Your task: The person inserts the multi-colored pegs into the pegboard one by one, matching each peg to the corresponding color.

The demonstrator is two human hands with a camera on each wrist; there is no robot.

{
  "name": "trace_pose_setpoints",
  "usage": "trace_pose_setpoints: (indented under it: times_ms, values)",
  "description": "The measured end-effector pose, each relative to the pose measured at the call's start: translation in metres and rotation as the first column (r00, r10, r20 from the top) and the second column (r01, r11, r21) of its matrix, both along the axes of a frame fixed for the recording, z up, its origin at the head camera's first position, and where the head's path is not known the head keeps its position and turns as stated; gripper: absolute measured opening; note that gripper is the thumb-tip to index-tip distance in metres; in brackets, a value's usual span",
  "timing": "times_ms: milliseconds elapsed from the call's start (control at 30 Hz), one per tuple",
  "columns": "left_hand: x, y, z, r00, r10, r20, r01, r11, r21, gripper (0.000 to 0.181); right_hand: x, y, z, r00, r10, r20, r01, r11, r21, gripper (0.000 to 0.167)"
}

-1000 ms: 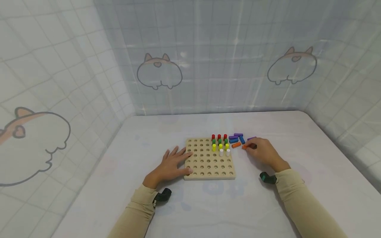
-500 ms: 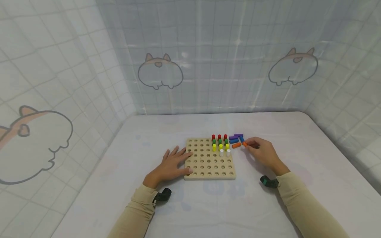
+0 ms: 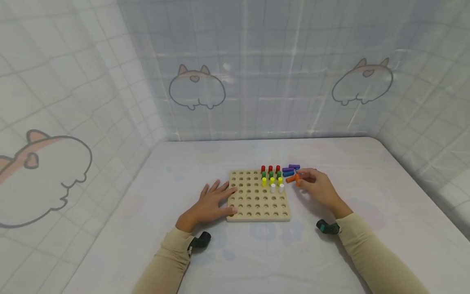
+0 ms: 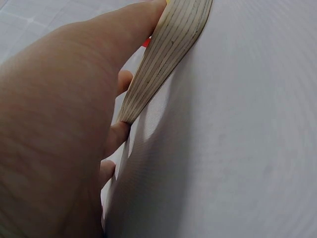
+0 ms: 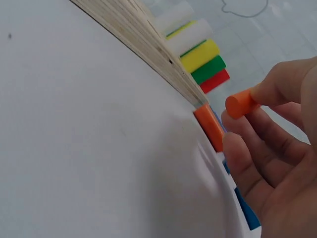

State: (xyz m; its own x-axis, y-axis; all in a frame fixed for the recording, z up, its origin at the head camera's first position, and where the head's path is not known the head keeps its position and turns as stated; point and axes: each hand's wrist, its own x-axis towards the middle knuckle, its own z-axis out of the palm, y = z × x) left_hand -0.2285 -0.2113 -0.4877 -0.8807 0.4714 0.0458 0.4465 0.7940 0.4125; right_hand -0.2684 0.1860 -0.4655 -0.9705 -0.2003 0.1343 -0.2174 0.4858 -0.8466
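Observation:
A pale wooden peg board (image 3: 257,203) with rows of holes lies on the table. My left hand (image 3: 209,206) rests along its left edge, fingers spread, with the thumb and index finger on the board; the left wrist view shows its layered side (image 4: 166,54). My right hand (image 3: 321,188) is just right of the board and pinches an orange peg (image 5: 240,103) between thumb and fingers, held roughly upright above the table. Another orange peg (image 3: 290,179) lies beneath it, beside the board. Red (image 3: 270,168), green (image 3: 271,174), yellow (image 3: 272,181) and white pegs (image 3: 273,188) stand in the board's right columns.
Loose purple pegs (image 3: 294,166) and a blue peg (image 3: 288,174) lie off the board's far right corner. Another blue peg (image 5: 246,210) lies close to my right fingers. Patterned curtains (image 3: 271,81) surround the white table (image 3: 176,163).
My right hand has lifted the orange peg from the table, tipped it upright and brought it slightly left toward the board. My left hand has stayed on the board's edge.

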Motion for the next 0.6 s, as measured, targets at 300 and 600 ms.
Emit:
trace_pose_setpoints:
  times_ms: [300, 600]
  values:
    - [-0.001, 0.0, 0.001, 1.0, 0.0, 0.002, 0.0, 1.0, -0.002, 0.079, 0.003, -0.01, 0.003, 0.996, 0.055, 0.072, -0.052, 0.998, -0.038, 0.036]
    - [-0.003, -0.001, -0.003, 1.0, 0.001, 0.0, -0.001, 1.0, -0.011, 0.079, 0.009, -0.018, 0.001, 0.989, 0.132, 0.069, -0.12, 0.981, -0.154, 0.033]
